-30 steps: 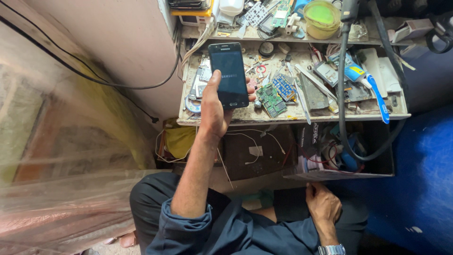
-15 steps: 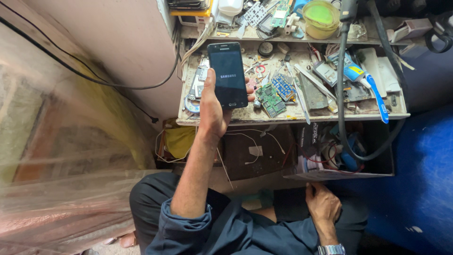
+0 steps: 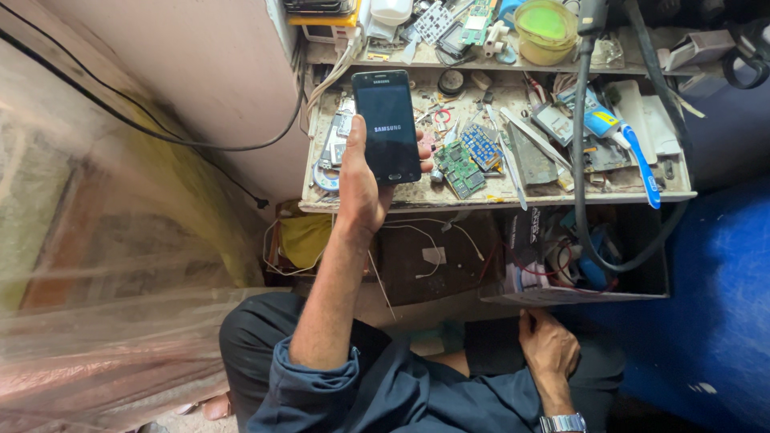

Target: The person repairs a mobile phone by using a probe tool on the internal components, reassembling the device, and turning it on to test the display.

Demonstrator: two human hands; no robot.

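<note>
The phone (image 3: 387, 127) is sitting much where it was half a second ago, raised over the bench (image 3: 561, 196), but its screen, dark before, is now showing a small pale mark at its middle. The left hand (image 3: 362, 180) is still gripping it from below, thumb lying up the left edge and fingertips (image 3: 425, 156) curling round the right edge, so the slab is pinched between them. The right hand (image 3: 549, 345) is staying low at the lap, fingers loosely bent against dark cloth; whether it is holding anything is not clear, and a metal watch (image 3: 561, 423) is being cut off by the bottom edge.

The phone is hiding part of the bench behind it. The clutter there is hard to sort: a green circuit board (image 3: 459, 170), a blue one beside it, thin metal tools, a blue-handled brush (image 3: 638, 160). A thick black hose (image 3: 579, 160) is looping down over the front. A yellow-green tub (image 3: 545, 30) is standing on the upper shelf. Glossy, wrinkled plastic sheet (image 3: 104, 273) is filling the left side.
</note>
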